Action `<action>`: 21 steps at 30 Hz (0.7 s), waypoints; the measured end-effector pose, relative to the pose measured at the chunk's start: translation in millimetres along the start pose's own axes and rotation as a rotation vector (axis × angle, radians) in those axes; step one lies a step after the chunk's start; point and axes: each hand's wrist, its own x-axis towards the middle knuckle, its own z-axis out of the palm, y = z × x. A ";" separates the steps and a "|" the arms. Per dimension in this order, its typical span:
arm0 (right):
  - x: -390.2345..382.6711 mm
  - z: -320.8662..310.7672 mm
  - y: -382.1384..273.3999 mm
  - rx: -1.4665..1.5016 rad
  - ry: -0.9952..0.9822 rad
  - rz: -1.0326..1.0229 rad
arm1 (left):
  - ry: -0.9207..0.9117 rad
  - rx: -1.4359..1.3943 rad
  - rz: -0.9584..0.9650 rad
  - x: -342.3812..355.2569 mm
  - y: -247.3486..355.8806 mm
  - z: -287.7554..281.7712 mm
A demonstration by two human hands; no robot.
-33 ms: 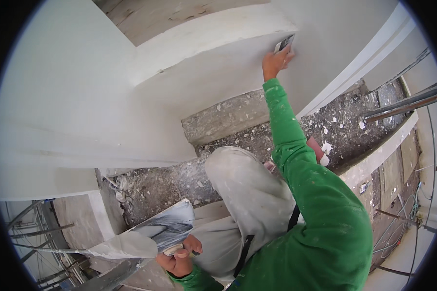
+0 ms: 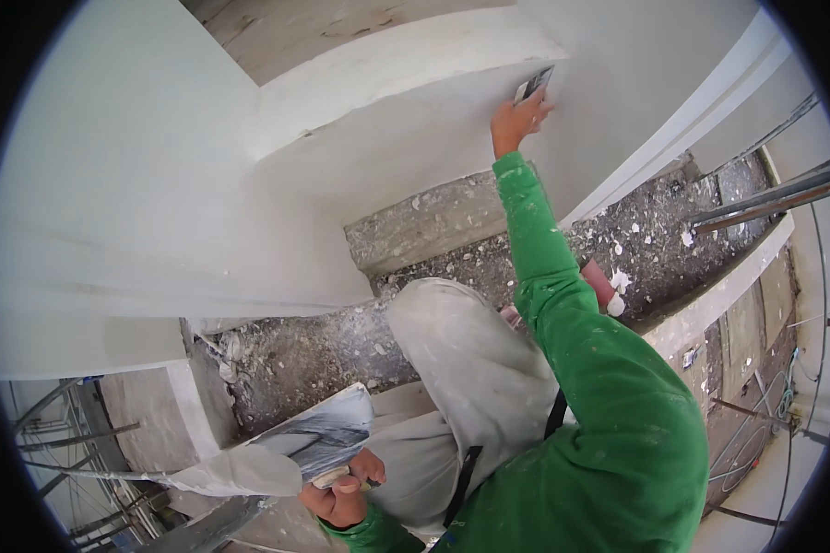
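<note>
At the far end of my stretched arm, my right hand (image 2: 518, 122) is closed around a small putty knife (image 2: 533, 84). Its dark and pale blade meets the white wall (image 2: 433, 115) just below a ledge, near the inner corner. Low and to the left, my left hand (image 2: 341, 493) grips the handle of a broad smeared plastering trowel (image 2: 327, 429), held beside my bent legs. White putty (image 2: 240, 472) lies heaped over the left part of that blade. Part of the handle is hidden by my fingers.
A splattered concrete step (image 2: 429, 217) sits under the wall. Dried lumps dot the dirty floor (image 2: 655, 240). A reddish object (image 2: 599, 281) rests beside my right sleeve. Metal poles (image 2: 770, 198) jut in at right, while scaffold bars (image 2: 78, 442) stand at lower left.
My right hand and the putty knife have shifted slightly left along the wall. My left hand with the loaded trowel has barely moved.
</note>
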 end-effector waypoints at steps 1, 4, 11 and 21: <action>-19.7 1.2 -9.6 0.021 -0.044 -0.001 | -0.001 -0.008 0.000 -2.1 0.9 -0.8; -107.8 7.2 -57.3 0.101 -0.161 -0.078 | -0.006 0.001 0.000 -8.2 2.0 -3.0; -233.6 -16.5 -87.3 0.292 -0.593 -0.377 | 0.019 0.084 -0.002 -4.4 0.6 4.5; -21.3 -68.0 81.5 0.373 -0.151 -0.090 | 0.094 0.047 0.053 -15.2 -11.2 -8.9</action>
